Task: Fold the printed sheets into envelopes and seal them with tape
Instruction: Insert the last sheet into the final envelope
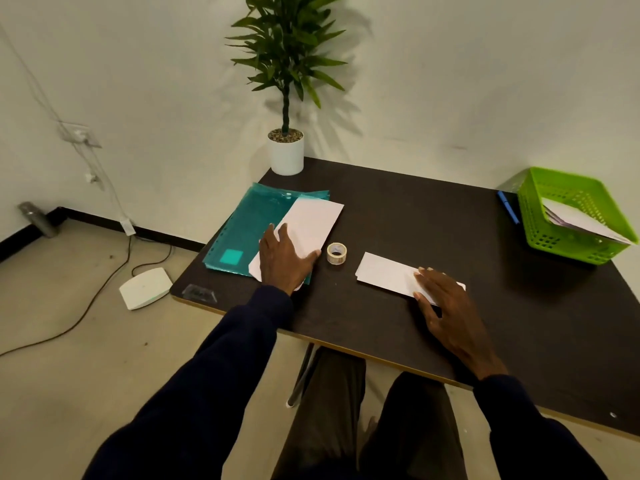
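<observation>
A white folded sheet (384, 271) lies on the dark table (433, 220) in front of me. My right hand (446, 306) rests flat on its right end with fingers straight. A stack of white sheets (313, 223) lies on a teal plastic folder (249, 233) at the table's left. My left hand (282, 259) lies flat on the near part of that stack, fingers spread. A roll of clear tape (336, 252) stands between the two papers, touched by neither hand.
A green plastic basket (540, 216) holding folded papers sits at the far right, with a blue pen (508, 206) beside it. A potted plant (286, 150) stands at the table's back left corner. A white device (145, 287) and cables lie on the floor.
</observation>
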